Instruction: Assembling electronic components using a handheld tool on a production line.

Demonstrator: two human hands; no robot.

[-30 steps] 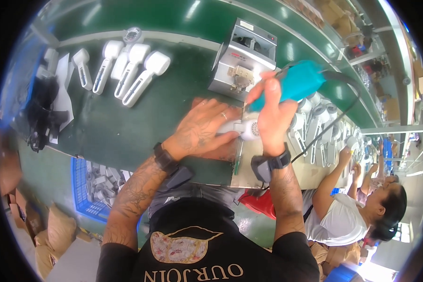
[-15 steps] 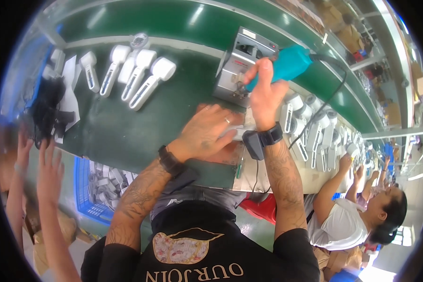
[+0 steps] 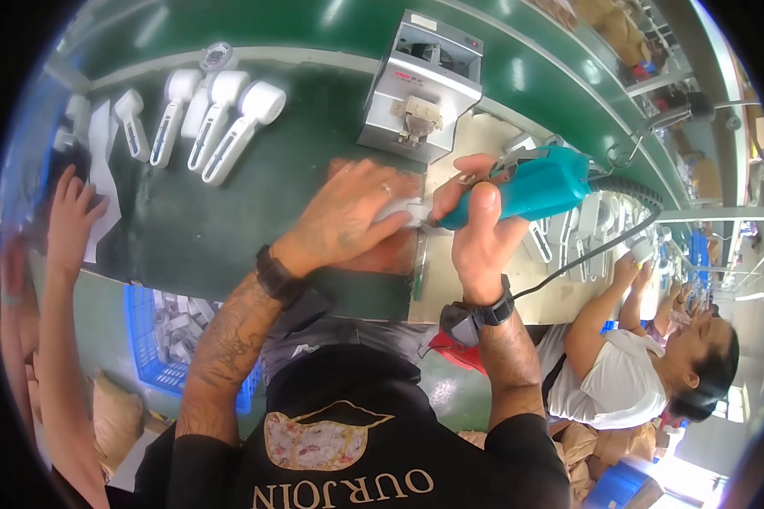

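My left hand (image 3: 341, 214) is closed on a white plastic piece (image 3: 396, 210), pressing it down on a reddish-brown mat (image 3: 380, 259). The hand covers most of the piece, so I cannot make out its whole shape. My right hand (image 3: 486, 250) is wrapped round a teal electric screwdriver (image 3: 539, 187), held tilted with its tip pointing left. That tip is at the right end of the white piece; whether it touches is hard to tell. Beyond both hands stands a grey metal screw feeder (image 3: 422, 89).
Several white handheld fans (image 3: 239, 127) lie at the far left, and more fans (image 3: 560, 233) crowd the right side. A blue crate (image 3: 148, 348) of grey-white parts is below the table. A co-worker's hand (image 3: 75, 212) is at the left; another person (image 3: 620, 373) sits right. The screwdriver's cable (image 3: 586, 254) hangs rightward.
My right hand has brought the screwdriver down from the screw feeder to the white piece. The left hand keeps its hold. The whole view has shifted somewhat.
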